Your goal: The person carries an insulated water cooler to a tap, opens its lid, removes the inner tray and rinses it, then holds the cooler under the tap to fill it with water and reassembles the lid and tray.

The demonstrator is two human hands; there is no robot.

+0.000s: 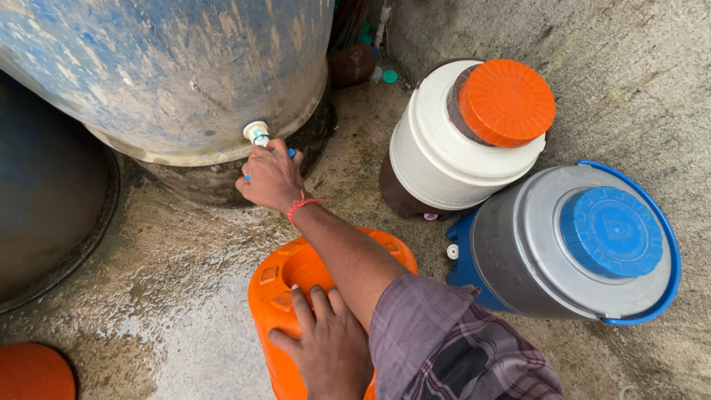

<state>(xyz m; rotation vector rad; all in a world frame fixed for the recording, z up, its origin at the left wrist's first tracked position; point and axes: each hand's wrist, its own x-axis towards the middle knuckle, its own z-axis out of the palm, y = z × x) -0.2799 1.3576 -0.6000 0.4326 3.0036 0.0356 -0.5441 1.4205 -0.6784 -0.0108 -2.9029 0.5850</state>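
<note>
- Our right hand (271, 175) reaches out to the tap (258, 133) low on the big blue drum (170, 67). The fingers curl around the tap's blue handle and grip it.
- We see a red string on that wrist.
- Our left hand (326, 344) lies flat on top of the orange can (285, 285). The fingers are spread a little and press on the can's rim. They hold nothing.
- The orange can stands on the wet floor (170, 296), below the tap and near the bottom edge of the view. It is round, with little bumps on top. Our arm hides its middle, so we cannot tell if it is open.
- The tap is white with a blue part.
- On the right stand two coolers, touching each other. The white cooler (444, 148) has an orange lid. The grey cooler (533, 252) has a blue lid and a blue base.
</note>
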